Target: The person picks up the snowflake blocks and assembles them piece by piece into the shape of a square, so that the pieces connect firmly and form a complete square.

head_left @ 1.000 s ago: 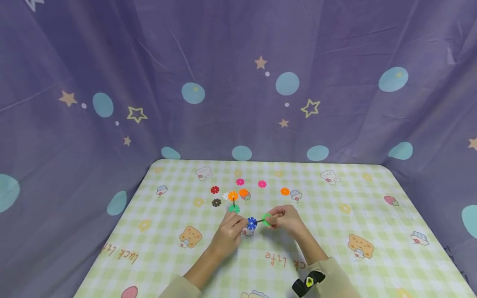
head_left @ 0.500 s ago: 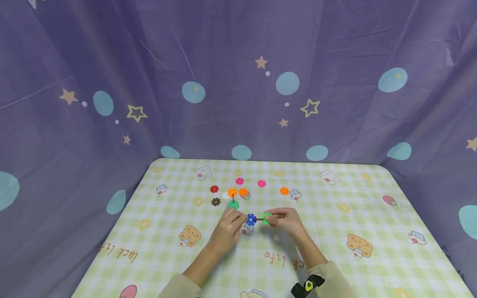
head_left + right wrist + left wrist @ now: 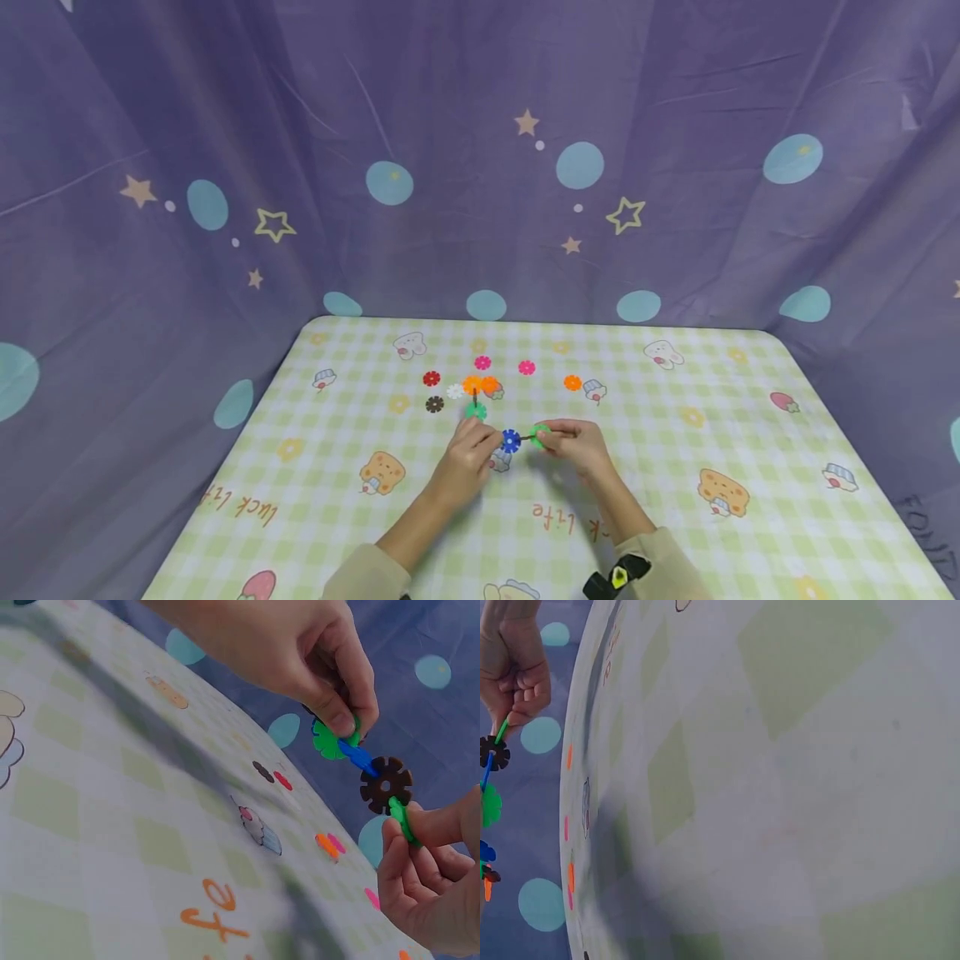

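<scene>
- Holding a chain of notched discs [image 3: 510, 442] in both hands, raised above the checked surface [image 3: 652, 442].
- Pinching the chain at a green disc [image 3: 326, 741] with the left hand [image 3: 467, 462], pressing thumb against curled fingers.
- Pinching the light green disc [image 3: 403, 820] at the near end with the right hand [image 3: 581, 446], tucking the other fingers in.
- Running between the hands from that end disc through a dark brown disc [image 3: 386, 787] to a blue disc [image 3: 358, 757].
- Extending past the left hand to a sea-green disc [image 3: 477, 412] and an orange end disc [image 3: 472, 384].
- Lying loose on the surface beyond: a red disc [image 3: 431, 378], a blackish disc [image 3: 434, 404], a white disc [image 3: 455, 391], two pink discs [image 3: 527, 367] and two orange discs [image 3: 572, 382].
- Hanging behind: a purple curtain [image 3: 450, 100] printed with stars and ovals.
- Wearing beige sleeves [image 3: 663, 562], carrying a black strap [image 3: 617, 577] at the right wrist.
</scene>
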A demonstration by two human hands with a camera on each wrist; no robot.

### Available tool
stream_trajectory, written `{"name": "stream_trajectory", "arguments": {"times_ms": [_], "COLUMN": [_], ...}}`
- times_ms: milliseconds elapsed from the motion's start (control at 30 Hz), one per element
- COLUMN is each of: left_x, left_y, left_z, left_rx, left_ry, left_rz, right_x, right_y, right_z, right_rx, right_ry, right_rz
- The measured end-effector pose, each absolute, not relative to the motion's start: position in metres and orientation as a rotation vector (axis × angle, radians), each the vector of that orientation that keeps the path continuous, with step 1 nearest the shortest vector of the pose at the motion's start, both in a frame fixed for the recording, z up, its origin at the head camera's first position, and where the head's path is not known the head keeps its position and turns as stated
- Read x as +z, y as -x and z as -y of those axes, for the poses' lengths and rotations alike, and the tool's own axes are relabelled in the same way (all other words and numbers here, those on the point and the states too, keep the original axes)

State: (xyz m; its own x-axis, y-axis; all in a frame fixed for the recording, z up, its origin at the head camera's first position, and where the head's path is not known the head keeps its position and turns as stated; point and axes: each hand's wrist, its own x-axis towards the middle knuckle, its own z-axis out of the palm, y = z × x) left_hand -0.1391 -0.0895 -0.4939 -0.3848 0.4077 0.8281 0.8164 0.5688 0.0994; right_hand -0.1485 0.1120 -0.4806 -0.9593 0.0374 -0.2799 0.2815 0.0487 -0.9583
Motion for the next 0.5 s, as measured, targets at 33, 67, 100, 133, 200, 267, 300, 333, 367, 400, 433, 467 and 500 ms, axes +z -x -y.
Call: {"name": "stream_trajectory", "arguments": {"times_ms": [33, 67, 100, 133, 200, 267, 300, 333, 367, 400, 433, 467, 500], "left_x": [-0.494, -0.494, -0.494, -0.494, -0.492, -0.489, -0.487, -0.486, -0.485, -0.484, -0.483, -0.482, -0.482], "left_y": [0.14, 0.14, 0.141, 0.141, 0.142, 0.143, 0.143, 0.143, 0.143, 0.144, 0.144, 0.144, 0.145], "left_z": [0.09, 0.09, 0.09, 0.091, 0.091, 0.093, 0.094, 0.095, 0.095, 0.096, 0.097, 0.098, 0.098], "left_rx": [-0.648, -0.648, -0.65, -0.651, -0.646, -0.63, -0.62, -0.608, -0.597, -0.584, -0.571, -0.564, -0.555], "left_ry": [0.98, 0.98, 0.98, 0.979, 0.982, 0.98, 0.979, 0.981, 0.985, 0.988, 0.994, 1.001, 1.005], "left_rz": [1.999, 1.995, 1.993, 1.993, 2.007, 2.032, 2.045, 2.054, 2.063, 2.069, 2.078, 2.096, 2.111], "right_x": [-0.48, -0.479, -0.479, -0.479, -0.48, -0.481, -0.482, -0.483, -0.484, -0.485, -0.486, -0.487, -0.488], "right_y": [0.149, 0.15, 0.151, 0.151, 0.153, 0.155, 0.155, 0.155, 0.155, 0.154, 0.154, 0.153, 0.153], "right_z": [-0.112, -0.113, -0.114, -0.115, -0.117, -0.12, -0.12, -0.121, -0.121, -0.121, -0.12, -0.119, -0.119], "right_rx": [-2.024, -2.018, -2.008, -1.996, -1.976, -1.964, -1.967, -1.973, -1.982, -1.99, -1.999, -2.009, -2.017], "right_ry": [-0.312, -0.298, -0.283, -0.273, -0.256, -0.252, -0.251, -0.253, -0.256, -0.255, -0.262, -0.27, -0.281], "right_rz": [-2.137, -2.137, -2.134, -2.128, -2.09, -2.025, -1.986, -1.948, -1.915, -1.89, -1.87, -1.853, -1.84]}}
